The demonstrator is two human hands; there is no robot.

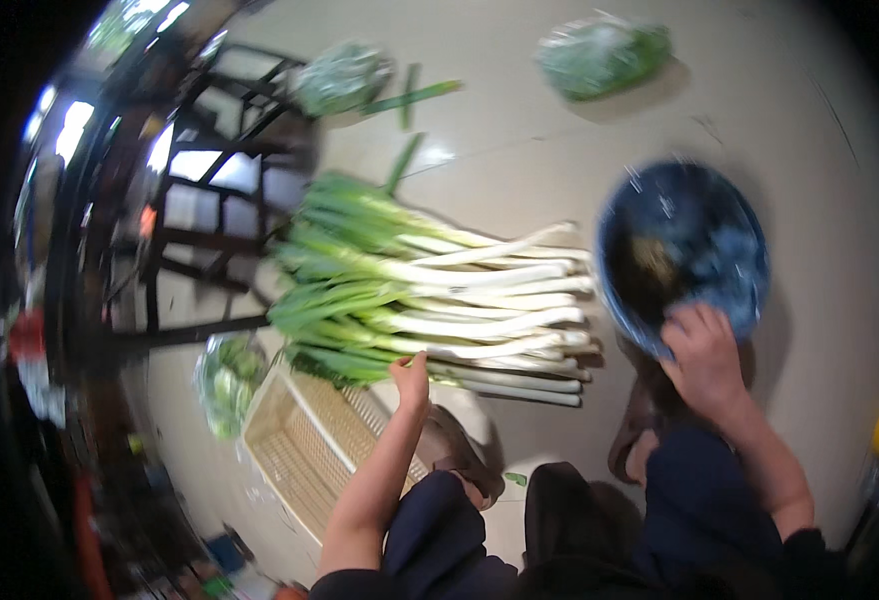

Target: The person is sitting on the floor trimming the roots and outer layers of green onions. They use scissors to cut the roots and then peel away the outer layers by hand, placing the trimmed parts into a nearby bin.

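Many long green onions lie side by side on the floor, green leaves to the left and white root ends to the right. My left hand is at the near edge of the pile, thumb and finger against a stalk; its grip is not clear. A round blue plastic tub stands right of the white ends, with a bluish bag-like lining and brownish scraps inside. Over its near rim is my right hand, blurred, fingers curled down; whether it holds anything cannot be made out.
A cream plastic basket stands at the near left beside a bagged green vegetable. Dark chair-like frames are on the left. Two wrapped bundles of greens and loose leaf pieces lie farther off. My shoes flank the floor before me.
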